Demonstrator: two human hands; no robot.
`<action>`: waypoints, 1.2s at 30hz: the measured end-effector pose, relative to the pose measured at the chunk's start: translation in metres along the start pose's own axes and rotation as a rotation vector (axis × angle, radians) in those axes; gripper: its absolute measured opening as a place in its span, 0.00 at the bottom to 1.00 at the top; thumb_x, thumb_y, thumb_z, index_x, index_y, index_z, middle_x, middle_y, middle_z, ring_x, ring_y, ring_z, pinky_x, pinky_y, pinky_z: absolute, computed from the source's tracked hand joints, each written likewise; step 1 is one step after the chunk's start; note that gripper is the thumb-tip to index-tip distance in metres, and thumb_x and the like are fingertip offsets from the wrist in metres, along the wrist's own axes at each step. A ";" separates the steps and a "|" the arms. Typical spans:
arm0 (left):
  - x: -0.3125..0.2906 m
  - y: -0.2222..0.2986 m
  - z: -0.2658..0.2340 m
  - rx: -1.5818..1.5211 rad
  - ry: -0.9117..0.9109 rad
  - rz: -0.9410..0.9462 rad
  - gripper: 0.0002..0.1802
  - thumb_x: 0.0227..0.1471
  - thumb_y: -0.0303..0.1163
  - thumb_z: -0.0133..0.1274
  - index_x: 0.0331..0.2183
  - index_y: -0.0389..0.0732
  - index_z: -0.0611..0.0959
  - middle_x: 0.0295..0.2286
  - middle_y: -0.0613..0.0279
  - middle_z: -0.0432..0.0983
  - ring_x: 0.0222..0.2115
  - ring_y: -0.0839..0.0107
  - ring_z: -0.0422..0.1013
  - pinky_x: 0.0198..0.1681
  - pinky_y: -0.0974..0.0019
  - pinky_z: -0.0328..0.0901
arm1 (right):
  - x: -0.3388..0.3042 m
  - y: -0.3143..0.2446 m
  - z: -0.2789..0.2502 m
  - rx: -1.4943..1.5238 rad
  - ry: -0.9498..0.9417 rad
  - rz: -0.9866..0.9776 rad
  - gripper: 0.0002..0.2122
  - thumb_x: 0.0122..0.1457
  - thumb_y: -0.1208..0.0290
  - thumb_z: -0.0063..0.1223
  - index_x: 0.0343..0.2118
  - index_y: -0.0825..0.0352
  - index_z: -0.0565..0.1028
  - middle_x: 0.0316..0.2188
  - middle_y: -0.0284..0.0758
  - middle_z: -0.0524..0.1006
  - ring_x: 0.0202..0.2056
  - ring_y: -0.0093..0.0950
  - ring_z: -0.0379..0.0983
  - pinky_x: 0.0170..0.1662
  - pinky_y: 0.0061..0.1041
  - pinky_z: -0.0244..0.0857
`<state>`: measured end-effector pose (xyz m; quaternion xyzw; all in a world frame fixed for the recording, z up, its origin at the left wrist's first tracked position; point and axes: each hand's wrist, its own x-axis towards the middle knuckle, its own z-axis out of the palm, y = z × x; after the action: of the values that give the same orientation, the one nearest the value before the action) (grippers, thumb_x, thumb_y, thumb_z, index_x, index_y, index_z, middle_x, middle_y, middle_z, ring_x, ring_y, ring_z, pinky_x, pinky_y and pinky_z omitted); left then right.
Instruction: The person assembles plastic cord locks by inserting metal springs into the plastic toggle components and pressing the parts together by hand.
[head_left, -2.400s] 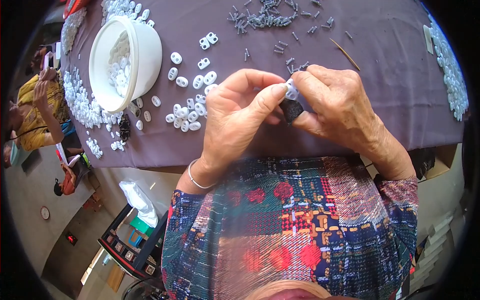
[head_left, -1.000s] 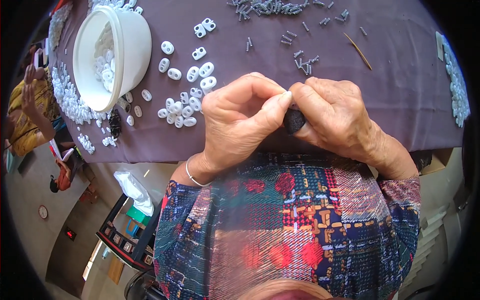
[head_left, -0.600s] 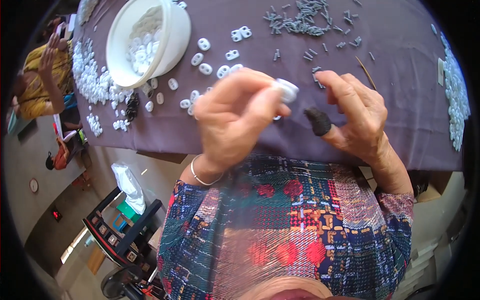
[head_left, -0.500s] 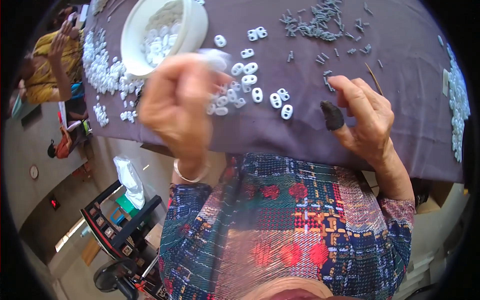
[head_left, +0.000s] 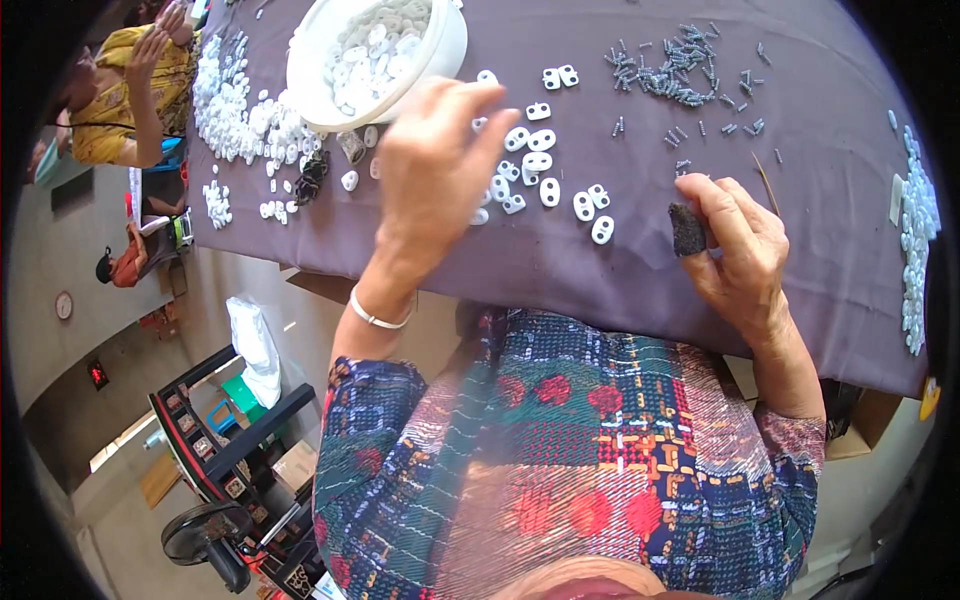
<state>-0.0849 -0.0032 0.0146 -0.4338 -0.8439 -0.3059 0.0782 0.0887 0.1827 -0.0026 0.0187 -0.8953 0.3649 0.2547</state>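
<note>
My left hand (head_left: pixel 435 165), blurred, is over the table beside the white tub (head_left: pixel 455 45), thumb and forefinger apart. No held piece shows between them. By its fingertips lie several white oval cord-lock pieces with two holes (head_left: pixel 537 161); some are partly hidden by the hand. My right hand (head_left: pixel 740 245) rests on the cloth at the right, fingers bent. A black cover (head_left: pixel 688 230) wraps its thumb, which stands a little apart from the forefinger. That forefinger's tip is beside a few small metal springs (head_left: pixel 683 165); I see nothing gripped.
A heap of springs (head_left: pixel 685 75) lies farther off. Small white parts (head_left: pixel 235 110) spread left of the tub, near a dark crumpled object (head_left: pixel 311 178). Pale translucent pieces (head_left: pixel 915 240) line the right edge. A thin brown stick (head_left: pixel 767 183) lies by my right hand. Another person (head_left: pixel 125 95) sits far left.
My left hand has swung up toward the tub; the white piece blurred at its fingers earlier no longer shows there. My right thumb has come nearer the forefinger. The whole view has shifted slightly.
</note>
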 end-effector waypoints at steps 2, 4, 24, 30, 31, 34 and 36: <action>0.005 -0.002 0.015 0.039 -0.064 -0.031 0.09 0.39 0.28 0.58 0.27 0.38 0.78 0.26 0.57 0.72 0.24 0.61 0.70 0.26 0.64 0.65 | 0.003 0.000 0.000 -0.003 -0.010 -0.015 0.16 0.38 0.86 0.51 0.35 0.73 0.71 0.18 0.34 0.65 0.17 0.23 0.62 0.19 0.19 0.57; 0.011 -0.006 0.025 0.004 -0.169 -0.074 0.10 0.40 0.30 0.57 0.28 0.38 0.77 0.27 0.57 0.72 0.25 0.60 0.71 0.28 0.62 0.65 | 0.005 0.001 0.000 -0.011 -0.016 -0.025 0.15 0.38 0.86 0.51 0.34 0.73 0.71 0.18 0.35 0.65 0.17 0.24 0.62 0.20 0.19 0.58; 0.001 0.048 0.012 -0.460 -0.057 0.127 0.09 0.33 0.19 0.59 0.23 0.37 0.77 0.23 0.61 0.72 0.23 0.69 0.70 0.23 0.70 0.65 | 0.003 -0.005 -0.006 0.445 -0.118 0.372 0.08 0.49 0.78 0.49 0.33 0.74 0.72 0.18 0.30 0.69 0.17 0.17 0.62 0.20 0.16 0.57; -0.015 0.056 0.019 -0.528 -0.107 0.581 0.17 0.26 0.18 0.57 0.29 0.34 0.80 0.28 0.57 0.71 0.25 0.67 0.71 0.25 0.68 0.67 | 0.009 -0.013 -0.015 1.073 -0.340 0.860 0.10 0.54 0.67 0.50 0.30 0.71 0.72 0.15 0.27 0.69 0.15 0.13 0.62 0.17 0.11 0.52; -0.017 0.056 0.020 -0.509 -0.098 0.616 0.17 0.26 0.19 0.57 0.29 0.34 0.80 0.28 0.58 0.71 0.25 0.66 0.71 0.27 0.68 0.67 | 0.009 -0.013 -0.015 1.086 -0.385 0.869 0.10 0.53 0.67 0.51 0.30 0.71 0.72 0.15 0.27 0.69 0.14 0.13 0.61 0.17 0.12 0.52; -0.016 0.054 0.020 -0.512 -0.109 0.661 0.17 0.26 0.20 0.57 0.29 0.35 0.80 0.30 0.58 0.72 0.27 0.64 0.72 0.29 0.67 0.68 | 0.011 -0.008 -0.015 1.121 -0.439 0.918 0.10 0.52 0.67 0.52 0.29 0.70 0.71 0.14 0.28 0.69 0.13 0.13 0.60 0.16 0.12 0.51; -0.007 0.056 0.008 -0.392 -0.264 0.687 0.19 0.25 0.20 0.57 0.30 0.35 0.80 0.31 0.57 0.72 0.27 0.64 0.73 0.28 0.68 0.68 | 0.011 -0.007 -0.013 1.131 -0.428 0.895 0.10 0.52 0.68 0.52 0.28 0.70 0.71 0.14 0.28 0.69 0.13 0.13 0.61 0.15 0.12 0.51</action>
<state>-0.0357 0.0207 0.0306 -0.7324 -0.5786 -0.3586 -0.0171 0.0868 0.1875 0.0148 -0.1485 -0.5235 0.8262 -0.1458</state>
